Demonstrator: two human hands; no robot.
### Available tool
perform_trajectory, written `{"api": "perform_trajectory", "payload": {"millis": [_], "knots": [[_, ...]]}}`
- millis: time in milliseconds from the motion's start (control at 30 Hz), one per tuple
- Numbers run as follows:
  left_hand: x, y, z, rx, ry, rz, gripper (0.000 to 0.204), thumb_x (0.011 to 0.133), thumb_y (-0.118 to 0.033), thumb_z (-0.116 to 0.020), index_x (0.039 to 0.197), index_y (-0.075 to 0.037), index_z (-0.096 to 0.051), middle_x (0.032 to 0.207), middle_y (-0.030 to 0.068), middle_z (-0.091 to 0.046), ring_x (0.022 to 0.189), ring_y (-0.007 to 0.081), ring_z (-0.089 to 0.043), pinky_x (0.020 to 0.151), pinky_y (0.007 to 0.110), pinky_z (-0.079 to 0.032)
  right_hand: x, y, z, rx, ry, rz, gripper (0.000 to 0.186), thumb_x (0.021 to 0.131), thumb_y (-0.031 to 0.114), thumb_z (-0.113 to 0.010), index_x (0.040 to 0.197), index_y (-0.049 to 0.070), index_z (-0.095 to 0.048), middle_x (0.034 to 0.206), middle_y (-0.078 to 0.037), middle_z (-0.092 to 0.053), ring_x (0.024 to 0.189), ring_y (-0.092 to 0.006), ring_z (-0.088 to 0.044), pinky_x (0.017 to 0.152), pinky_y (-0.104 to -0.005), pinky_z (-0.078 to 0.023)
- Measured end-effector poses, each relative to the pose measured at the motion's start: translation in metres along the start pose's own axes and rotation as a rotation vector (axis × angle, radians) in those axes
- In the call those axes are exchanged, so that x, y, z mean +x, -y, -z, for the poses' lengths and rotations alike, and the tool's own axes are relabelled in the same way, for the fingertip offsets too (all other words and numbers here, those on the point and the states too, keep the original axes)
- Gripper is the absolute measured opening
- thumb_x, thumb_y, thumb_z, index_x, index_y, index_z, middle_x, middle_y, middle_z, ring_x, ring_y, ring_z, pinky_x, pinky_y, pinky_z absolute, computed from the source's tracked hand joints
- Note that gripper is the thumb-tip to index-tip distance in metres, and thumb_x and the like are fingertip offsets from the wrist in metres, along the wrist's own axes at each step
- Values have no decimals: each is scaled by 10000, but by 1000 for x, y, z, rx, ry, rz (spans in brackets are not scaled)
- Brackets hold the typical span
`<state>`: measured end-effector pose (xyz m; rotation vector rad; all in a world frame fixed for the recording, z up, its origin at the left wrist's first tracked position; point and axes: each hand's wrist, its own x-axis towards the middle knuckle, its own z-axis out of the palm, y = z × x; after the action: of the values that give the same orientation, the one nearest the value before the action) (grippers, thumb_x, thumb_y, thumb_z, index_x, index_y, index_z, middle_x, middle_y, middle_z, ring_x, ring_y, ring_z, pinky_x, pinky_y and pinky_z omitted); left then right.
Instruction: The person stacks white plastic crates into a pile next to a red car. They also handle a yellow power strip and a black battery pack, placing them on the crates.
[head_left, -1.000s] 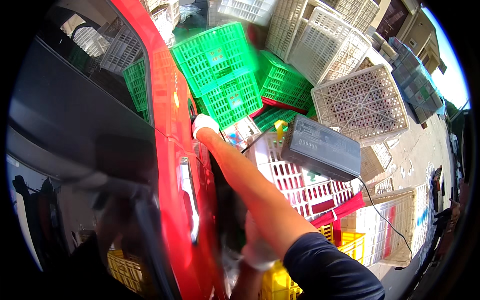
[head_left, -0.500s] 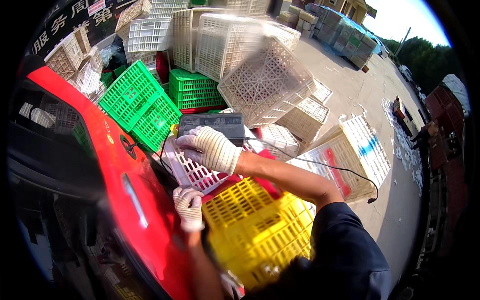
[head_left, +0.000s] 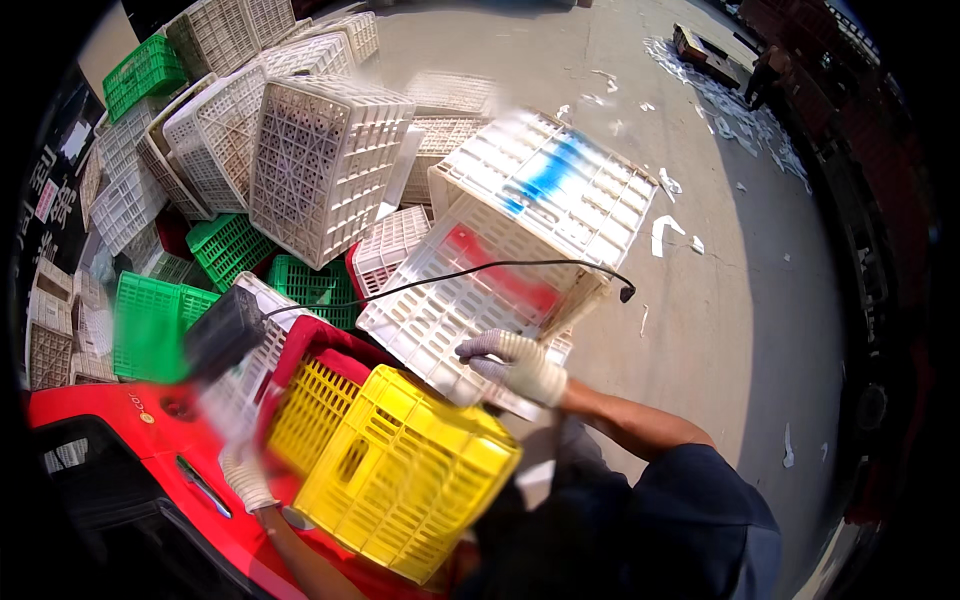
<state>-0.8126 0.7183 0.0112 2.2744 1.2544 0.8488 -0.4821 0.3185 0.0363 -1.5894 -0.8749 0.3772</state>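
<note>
My right hand [head_left: 515, 365], in a striped knit glove, is at the lower edge of a white slatted crate [head_left: 470, 290] marked with red and blue. Its fingers are bent and closed at that edge. My left hand [head_left: 247, 478], also gloved, is low beside a yellow crate [head_left: 405, 470] and against the red vehicle; its fingers are smeared by motion. Left of the yellow crate, a black box [head_left: 225, 330] lies blurred on a pale crate. A black cord [head_left: 470, 268] runs from it across the white crate to a plug.
A red vehicle [head_left: 130, 425] borders the lower left. Green crates [head_left: 145, 320] and stacked white crates [head_left: 320, 170] crowd the left and back. Paper scraps [head_left: 665, 235] litter the concrete ground [head_left: 720, 330] at right. A person [head_left: 768, 75] is at the far right.
The view has swung to the right. My right hand has left the black box and come to the marked white crate. My left hand has moved down beside the yellow crate.
</note>
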Motion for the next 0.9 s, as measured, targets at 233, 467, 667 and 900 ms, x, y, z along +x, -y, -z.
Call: {"api": "perform_trajectory", "payload": {"millis": [233,467,667,900], "knots": [[-93,-247,-75,-527,167,9,369,887,31,-529,1247,-18,-595,1167,109,-646,981,173,-591,921,303,-470,-86,-56,144,48,246,-126,205,923,168,-607,1085,58,-671,974,-147,-677,936,-310,-651,835,-371,-521],[-155,-487,-226,12,487,-299,730,768,32,-592,1454,-112,-388,1361,167,-533,698,197,-581,703,315,-514,-174,-98,362,-400,380,-240,258,893,250,-562,1037,68,-676,944,-168,-680,874,-370,-635,770,-464,-507],[-139,-514,-250,476,409,-271,278,875,-148,-544,1123,-89,-656,990,206,-683,916,394,-651,815,447,-508,-236,-116,492,-654,112,-661,272,897,245,-559,1073,88,-694,962,-161,-694,927,-360,-639,823,-459,-503],[-104,-613,-333,66,172,-446,205,843,35,-558,1023,21,-656,1000,186,-694,833,321,-670,812,420,-527,-185,-156,566,-533,45,-603,306,918,289,-547,1130,103,-666,1013,-161,-690,968,-358,-639,834,-438,-505]]}}
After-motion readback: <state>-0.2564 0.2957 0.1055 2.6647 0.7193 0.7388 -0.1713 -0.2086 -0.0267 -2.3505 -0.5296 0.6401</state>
